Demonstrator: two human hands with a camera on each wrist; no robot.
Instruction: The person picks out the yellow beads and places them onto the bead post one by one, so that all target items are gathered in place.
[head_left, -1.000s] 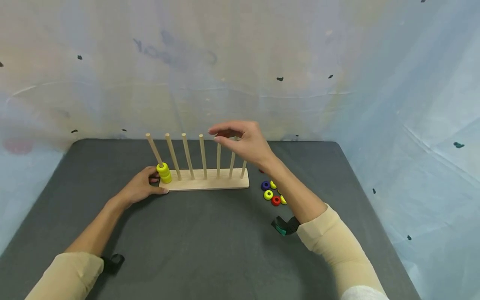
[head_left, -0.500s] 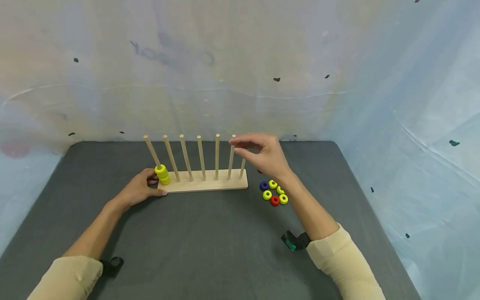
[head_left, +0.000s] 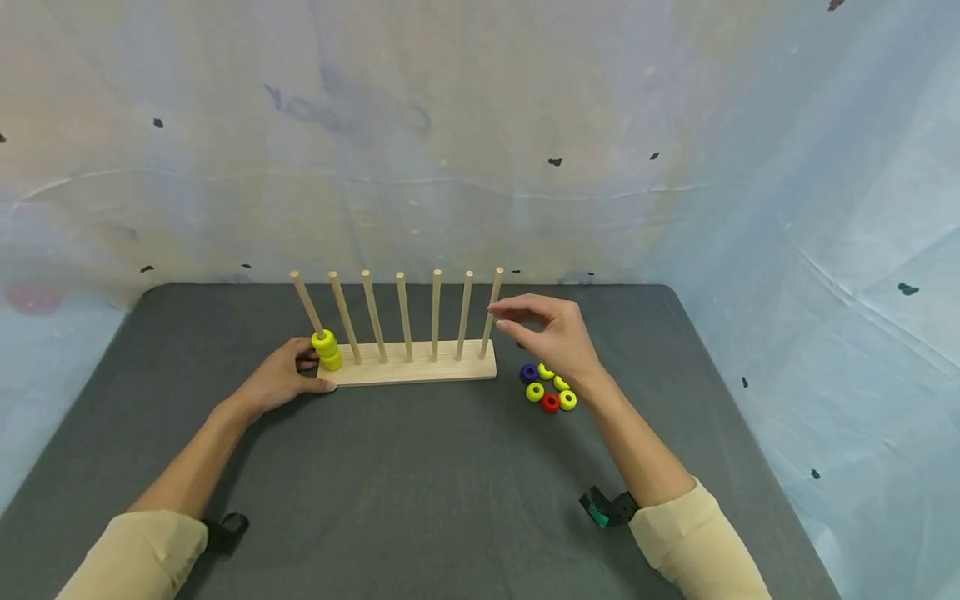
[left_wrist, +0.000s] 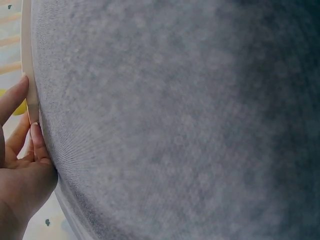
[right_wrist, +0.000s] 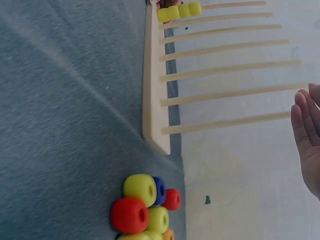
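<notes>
1. The wooden peg rack [head_left: 416,367] stands on the dark grey felt-like tabletop [head_left: 420,483]: a pale flat base with seven slim round dowels. It looks stiff and light, so it would likely tip or slide if knocked; the base end is the sound place to steady it.
2. The left hand [head_left: 281,379] rests at the rack's left end, thumb and fingertips pressed against the base, its grip holding nothing else.
3. Stacked yellow beads [head_left: 327,350] sit low on the leftmost dowel.
4. The right hand [head_left: 558,337] hovers by the rightmost dowel [head_left: 491,312], fingers loosely bent, grip empty.
5. Loose beads [head_left: 549,387], yellow, red and blue, lie just right of the rack. Smooth, hard and rounded with centre holes, they would probably roll; pinch one across its sides.
</notes>
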